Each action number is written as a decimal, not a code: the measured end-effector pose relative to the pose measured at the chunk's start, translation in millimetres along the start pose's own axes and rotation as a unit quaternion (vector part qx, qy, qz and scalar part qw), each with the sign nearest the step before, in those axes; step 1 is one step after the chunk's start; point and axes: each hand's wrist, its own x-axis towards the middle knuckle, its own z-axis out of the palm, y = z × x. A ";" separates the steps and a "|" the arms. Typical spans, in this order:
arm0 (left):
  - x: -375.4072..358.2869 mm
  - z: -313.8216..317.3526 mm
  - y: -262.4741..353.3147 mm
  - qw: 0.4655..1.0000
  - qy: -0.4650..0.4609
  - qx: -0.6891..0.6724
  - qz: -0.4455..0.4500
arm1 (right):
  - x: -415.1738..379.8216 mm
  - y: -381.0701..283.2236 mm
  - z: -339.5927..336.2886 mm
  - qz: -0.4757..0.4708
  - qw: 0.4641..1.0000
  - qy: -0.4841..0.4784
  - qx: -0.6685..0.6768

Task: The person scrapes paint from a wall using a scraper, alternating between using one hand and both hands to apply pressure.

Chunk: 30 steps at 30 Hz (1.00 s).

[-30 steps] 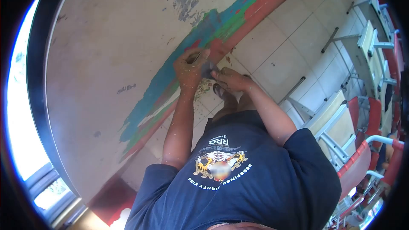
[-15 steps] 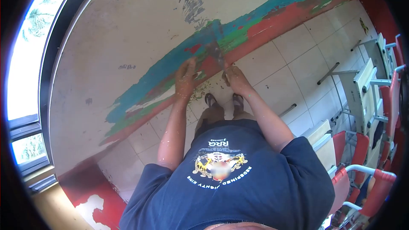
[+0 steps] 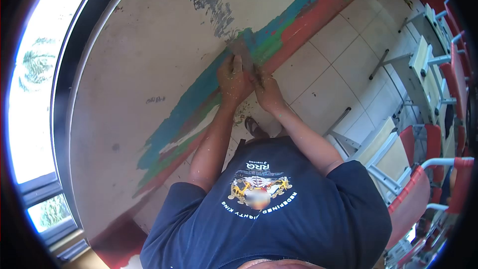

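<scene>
A flat grey scraper (image 3: 243,60) lies against the wall (image 3: 149,55), its blade end over the upper edge of the blue, green and red paint band (image 3: 194,92). My right hand (image 3: 269,93) is closed round the handle at the lower end, and hides most of it. On the left side of the blade my left hand (image 3: 235,83) is closed, fingers pointing up and pressed on the metal. Small specks cling to both forearms. Just above the blade is a dark grey scuffed patch (image 3: 216,15).
Chairs with red backs and pale writing boards (image 3: 381,157) crowd the right side. Pale floor tiles (image 3: 318,84) run along the wall, with paint flakes near my shoe (image 3: 255,127). A bright window (image 3: 37,94) stands at the left.
Both hands and the scraper have moved up the wall, and the left hand has come from beside the blade onto it. The view has turned and shifted somewhat.
</scene>
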 end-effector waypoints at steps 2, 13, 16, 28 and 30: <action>-8.8 -3.7 46.7 0.994 -0.042 0.014 -0.096 | 0.1 -3.8 6.4 0.011 1.000 -0.011 -0.021; 29.5 -4.4 -20.4 0.994 -0.066 0.009 -0.089 | 3.5 -2.5 27.4 0.200 0.936 -0.042 0.287; 25.2 2.6 -6.3 0.995 -0.038 0.007 -0.091 | 6.5 -1.0 18.4 0.254 0.878 -0.154 0.377; 20.2 18.3 -12.5 0.997 0.050 0.048 -0.040 | 15.9 63.0 59.5 -0.122 0.991 -0.047 0.005; 19.3 16.5 -20.6 0.996 0.058 0.042 -0.053 | 23.0 67.9 73.0 0.092 0.924 -0.083 0.361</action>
